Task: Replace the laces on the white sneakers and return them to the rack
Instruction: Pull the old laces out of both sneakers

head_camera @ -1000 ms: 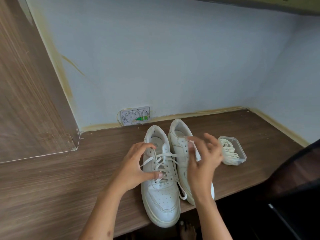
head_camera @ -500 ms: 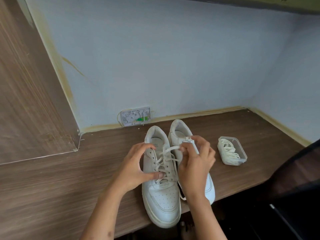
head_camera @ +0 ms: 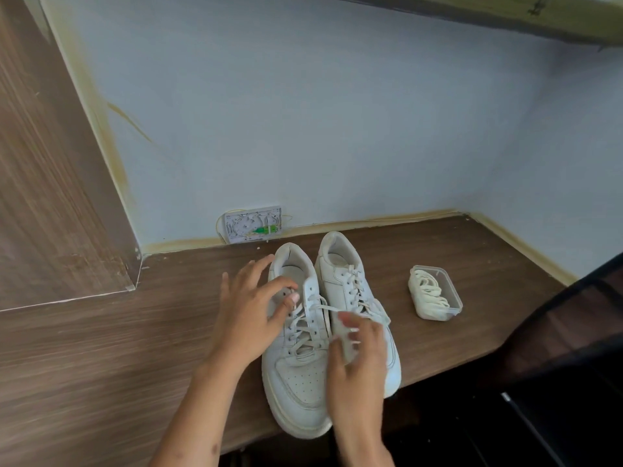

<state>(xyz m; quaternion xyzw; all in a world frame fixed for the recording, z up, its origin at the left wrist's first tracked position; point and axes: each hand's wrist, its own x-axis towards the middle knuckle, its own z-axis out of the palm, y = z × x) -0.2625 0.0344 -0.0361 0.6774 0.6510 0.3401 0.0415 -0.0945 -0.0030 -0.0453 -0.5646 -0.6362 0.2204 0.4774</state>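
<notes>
Sneakers (head_camera: 332, 332) side by side on brown wood-grain desk (head_camera: 101, 365), pale wall (head_camera: 337, 112) behind.

Pair of white sneakers on wooden shelf, lacing partly undone.
Left sneaker (head_camera: 296, 348) and right sneaker (head_camera: 350, 291) lie side by side, touching, toes toward the shelf's front edge and overhanging it. Left sneaker's lace (head_camera: 303, 328) is loosened, one strand pulled across to the right. Spare laces (head_camera: 429, 294) sit coiled in a clear container (head_camera: 451, 298) nearby.
</notes>
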